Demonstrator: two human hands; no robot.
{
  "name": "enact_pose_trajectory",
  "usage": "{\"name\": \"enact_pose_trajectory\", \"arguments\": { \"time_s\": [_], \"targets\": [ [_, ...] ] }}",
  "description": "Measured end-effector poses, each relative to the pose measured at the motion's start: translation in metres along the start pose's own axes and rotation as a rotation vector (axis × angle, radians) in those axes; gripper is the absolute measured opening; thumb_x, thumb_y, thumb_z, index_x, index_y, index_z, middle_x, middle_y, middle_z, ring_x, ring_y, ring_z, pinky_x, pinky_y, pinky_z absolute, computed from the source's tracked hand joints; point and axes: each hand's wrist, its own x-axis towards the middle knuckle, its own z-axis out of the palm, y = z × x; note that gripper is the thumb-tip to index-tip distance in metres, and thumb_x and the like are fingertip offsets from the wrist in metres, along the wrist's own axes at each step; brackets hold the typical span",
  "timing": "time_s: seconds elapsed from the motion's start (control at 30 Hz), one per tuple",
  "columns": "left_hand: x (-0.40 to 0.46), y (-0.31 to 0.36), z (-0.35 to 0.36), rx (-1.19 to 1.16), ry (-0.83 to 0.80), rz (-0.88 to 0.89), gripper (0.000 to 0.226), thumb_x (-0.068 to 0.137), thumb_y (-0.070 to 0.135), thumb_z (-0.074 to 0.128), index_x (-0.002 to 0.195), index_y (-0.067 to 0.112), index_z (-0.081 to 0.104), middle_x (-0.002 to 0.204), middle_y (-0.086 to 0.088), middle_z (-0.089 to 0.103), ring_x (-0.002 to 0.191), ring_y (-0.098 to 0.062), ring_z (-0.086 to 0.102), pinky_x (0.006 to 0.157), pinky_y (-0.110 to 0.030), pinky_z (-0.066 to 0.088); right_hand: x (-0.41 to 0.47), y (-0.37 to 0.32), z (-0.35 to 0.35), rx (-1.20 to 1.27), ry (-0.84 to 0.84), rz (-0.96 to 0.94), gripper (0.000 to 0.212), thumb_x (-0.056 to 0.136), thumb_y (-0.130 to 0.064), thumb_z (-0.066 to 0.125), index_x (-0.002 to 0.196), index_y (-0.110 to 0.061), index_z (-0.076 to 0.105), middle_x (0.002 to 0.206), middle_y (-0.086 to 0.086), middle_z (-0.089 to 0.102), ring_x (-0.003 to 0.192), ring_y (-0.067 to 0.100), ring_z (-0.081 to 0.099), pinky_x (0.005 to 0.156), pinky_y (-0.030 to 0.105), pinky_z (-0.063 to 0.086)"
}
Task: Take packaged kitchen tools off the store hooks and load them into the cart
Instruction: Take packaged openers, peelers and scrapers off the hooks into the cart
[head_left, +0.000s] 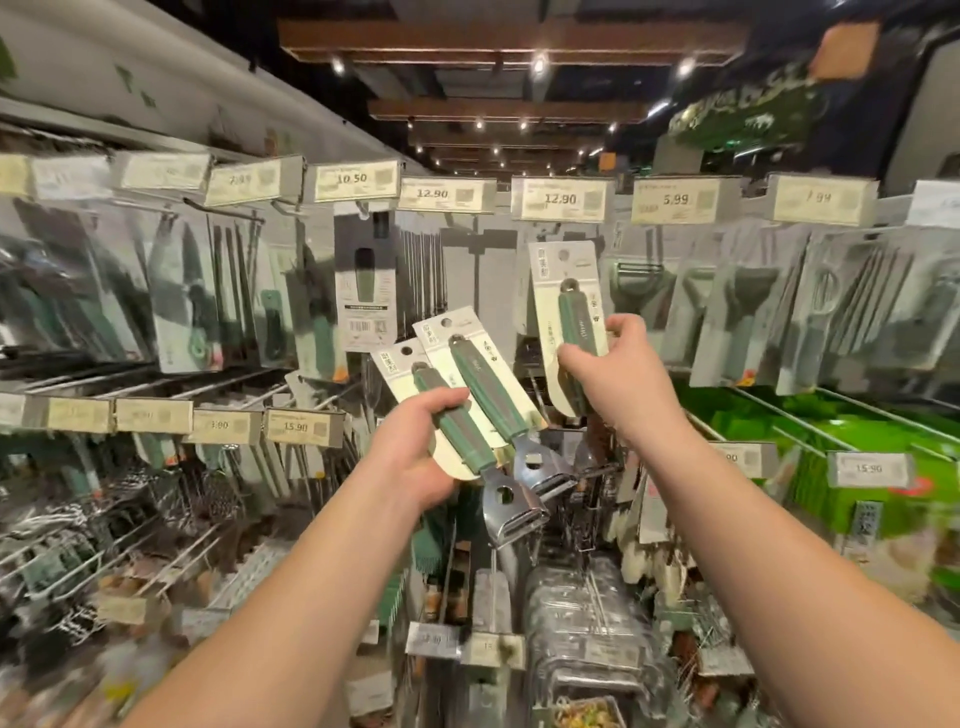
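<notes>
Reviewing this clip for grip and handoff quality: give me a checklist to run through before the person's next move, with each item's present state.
1. Left hand secure on its load: ok; its fingers curl round two carded peelers.
2. Right hand secure on the third peeler card: ok; it pinches the lower part of the card.
3. Third card free of its hook: cannot tell; the hang hole looks empty, but the hook is not clear.
4. Metal heads clear of the rack: cannot tell; they hang close before the lower display.
5. Cart within reach: cannot tell; no cart shows.
</notes>
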Motion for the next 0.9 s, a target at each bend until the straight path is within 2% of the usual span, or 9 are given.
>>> {"name": "enact_pose_trajectory", "arguments": {
  "time_s": [0.07,0.2,0.3,0.43,0.5,0.57,0.67,0.73,0.9],
  "targets": [
    [0.003,0.006,-0.004,0.005,0.003,-0.002,0.020,0.094,0.005,0.057,0.114,0.007,0.060,0.085,-0.018,0.077,0.072,-0.033,0.076,0.057,-0.044,0.057,0.009,-0.003,0.002,0.002,0.032,-0.005,0.061,0.087,-0.038,0.064,0.137,-0.020,0.033,0.100,0.000,0.069,0.076,0.024,0.072,0.063,0.041,0.057],
    [0.005,0.013,-0.012,0.003,-0.001,-0.031,0.012,0.095,0.005,0.057,0.107,0.006,0.059,0.098,-0.021,0.074,0.086,-0.036,0.072,0.066,-0.048,0.055,0.022,-0.006,0.009,0.008,0.075,0.000,0.061,0.087,-0.038,0.064,0.136,-0.019,0.033,0.105,0.001,0.067,0.075,0.021,0.070,0.065,0.043,0.060],
    [0.007,0.018,-0.014,-0.037,-0.004,-0.071,0.011,0.097,0.005,0.055,0.106,0.004,0.059,0.107,-0.023,0.071,0.092,-0.037,0.070,0.072,-0.052,0.054,0.029,-0.007,0.016,0.001,0.122,0.002,0.064,0.089,-0.038,0.063,0.141,-0.018,0.031,0.107,0.002,0.064,0.077,0.020,0.069,0.065,0.041,0.059],
    [0.009,0.023,-0.017,-0.050,-0.015,-0.102,0.010,0.097,0.005,0.056,0.106,0.003,0.060,0.095,-0.022,0.073,0.087,-0.037,0.070,0.067,-0.051,0.053,0.039,-0.011,0.026,0.000,0.179,-0.009,0.066,0.090,-0.039,0.062,0.143,-0.018,0.030,0.114,0.003,0.061,0.079,0.019,0.069,0.072,0.045,0.060],
    [0.009,0.026,-0.019,-0.047,-0.019,-0.114,0.008,0.096,0.004,0.057,0.103,0.002,0.060,0.089,-0.022,0.074,0.086,-0.036,0.070,0.067,-0.051,0.053,0.043,-0.013,0.031,-0.014,0.191,-0.014,0.066,0.090,-0.039,0.063,0.143,-0.017,0.030,0.117,0.003,0.060,0.081,0.018,0.068,0.072,0.043,0.059],
    [0.010,0.028,-0.021,-0.042,-0.029,-0.116,0.005,0.096,0.003,0.056,0.099,0.002,0.060,0.087,-0.021,0.074,0.086,-0.036,0.070,0.070,-0.051,0.054,0.046,-0.015,0.037,-0.032,0.201,-0.019,0.068,0.088,-0.041,0.062,0.142,-0.018,0.029,0.123,0.005,0.058,0.087,0.023,0.068,0.073,0.042,0.059],
    [0.013,0.032,-0.022,-0.021,-0.040,-0.115,0.004,0.095,0.003,0.057,0.097,0.004,0.061,0.085,-0.020,0.074,0.087,-0.036,0.070,0.070,-0.050,0.054,0.050,-0.015,0.046,-0.035,0.226,-0.032,0.070,0.086,-0.043,0.062,0.143,-0.019,0.029,0.131,0.009,0.056,0.102,0.030,0.066,0.084,0.046,0.058],
    [0.015,0.035,-0.024,-0.003,-0.045,-0.108,0.003,0.095,0.003,0.058,0.096,0.005,0.061,0.087,-0.019,0.075,0.088,-0.036,0.071,0.070,-0.049,0.055,0.052,-0.014,0.051,-0.020,0.249,-0.042,0.070,0.088,-0.042,0.063,0.144,-0.017,0.029,0.136,0.009,0.053,0.108,0.026,0.062,0.092,0.045,0.055],
    [0.017,0.038,-0.027,0.007,-0.066,-0.108,0.005,0.095,0.004,0.059,0.099,0.005,0.061,0.089,-0.019,0.075,0.087,-0.036,0.072,0.068,-0.050,0.056,0.057,-0.004,0.060,0.016,0.306,-0.069,0.071,0.092,-0.040,0.062,0.148,-0.015,0.028,0.146,0.006,0.045,0.121,0.021,0.054,0.091,0.032,0.047]
  ]
}}
